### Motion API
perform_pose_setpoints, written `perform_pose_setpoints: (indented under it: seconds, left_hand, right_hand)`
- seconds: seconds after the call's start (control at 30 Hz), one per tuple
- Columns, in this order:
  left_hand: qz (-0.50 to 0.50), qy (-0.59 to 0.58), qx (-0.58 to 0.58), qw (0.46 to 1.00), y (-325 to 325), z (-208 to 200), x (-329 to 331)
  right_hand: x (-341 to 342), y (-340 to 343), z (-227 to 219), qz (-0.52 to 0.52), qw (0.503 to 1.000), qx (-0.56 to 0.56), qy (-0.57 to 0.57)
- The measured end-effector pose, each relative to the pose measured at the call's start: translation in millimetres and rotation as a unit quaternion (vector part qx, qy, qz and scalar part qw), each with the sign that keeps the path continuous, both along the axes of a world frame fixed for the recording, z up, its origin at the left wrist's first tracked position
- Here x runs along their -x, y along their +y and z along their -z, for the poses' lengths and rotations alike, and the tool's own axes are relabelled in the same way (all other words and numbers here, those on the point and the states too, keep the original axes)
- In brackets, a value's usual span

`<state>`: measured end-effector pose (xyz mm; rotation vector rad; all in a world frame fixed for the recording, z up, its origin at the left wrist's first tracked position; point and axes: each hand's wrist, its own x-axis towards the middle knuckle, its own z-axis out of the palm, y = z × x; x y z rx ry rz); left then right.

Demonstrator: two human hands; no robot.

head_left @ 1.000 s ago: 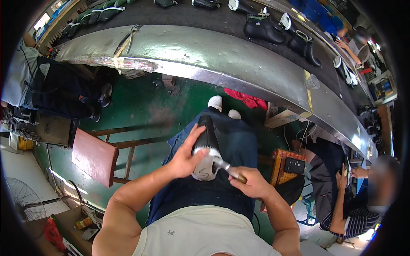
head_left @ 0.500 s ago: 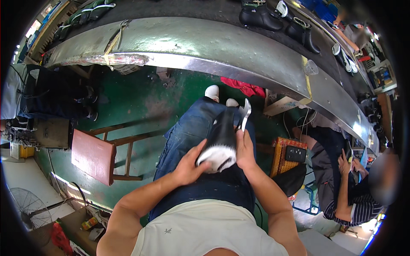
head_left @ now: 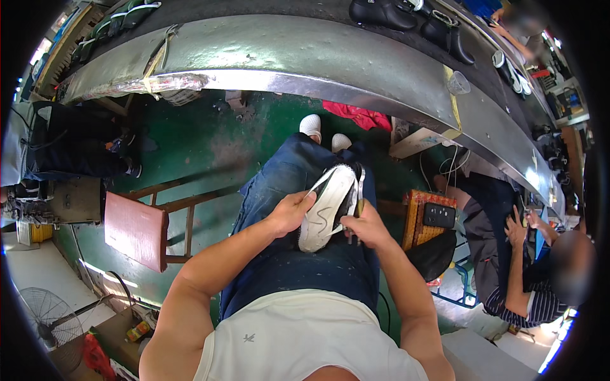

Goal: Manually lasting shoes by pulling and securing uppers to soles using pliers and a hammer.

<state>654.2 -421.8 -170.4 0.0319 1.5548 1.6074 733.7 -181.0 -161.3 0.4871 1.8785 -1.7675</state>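
Observation:
An unfinished shoe (head_left: 326, 213) rests across my thighs, its pale underside turned up and marked with a dark wavy line. Dark upper material shows along its right edge. My left hand (head_left: 293, 213) is closed on the shoe's left side, thumb laid on the rim of the underside. In my right hand (head_left: 368, 227) is a pair of metal pliers (head_left: 361, 180), the silver head standing alongside the shoe's upper right edge. That hand's thumb lies near the sole's right margin. Whether the jaws touch the shoe is hard to make out.
A long metal-edged bench (head_left: 273, 47) runs ahead, with black shoes (head_left: 383, 14) on top. A pink-topped stool (head_left: 135, 230) stands at left and a fan (head_left: 49, 317) at lower left. A co-worker (head_left: 527, 279) sits at right beside an orange woven seat (head_left: 416, 222).
The shoe has turned over, from its dark upper with a white fuzzy opening to its pale underside. My right hand brought the pliers down against its right edge; my left hand shifted slightly up and right.

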Motion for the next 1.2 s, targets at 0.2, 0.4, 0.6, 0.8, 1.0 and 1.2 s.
perform_pose_setpoints:
  seconds: [0.2, 0.4, 0.6, 0.8, 1.0, 1.2]
  left_hand:
    - [0.084, 0.142, 0.083, 0.983, 8.6, -11.5, -20.2]
    - [0.092, 0.118, 0.1, 0.984, 19.7, -3.5, -22.5]
    - [0.108, 0.135, 0.094, 0.98, 21.5, -5.3, -24.3]
    - [0.101, 0.132, 0.096, 0.981, 17.8, 2.0, -18.1]
    - [0.14, 0.137, 0.074, 0.978, 11.5, -42.4, 14.2]
    - [0.265, 0.48, 0.225, 0.805, -29.1, -77.7, 27.3]
  right_hand:
    - [-56.7, 40.3, -43.1, 0.084, 0.996, 0.017, -0.027]
    - [-62.8, 41.4, -79.8, -0.261, 0.877, -0.341, 0.217]
    - [-35.4, 41.7, -88.2, -0.373, 0.755, -0.475, 0.256]
    - [-33.7, 22.7, -60.4, -0.306, 0.893, -0.228, 0.237]
    - [-59.7, 42.8, -66.8, -0.183, 0.941, -0.176, 0.225]
    - [-66.4, 72.0, -80.7, 0.008, 0.984, -0.152, 0.095]
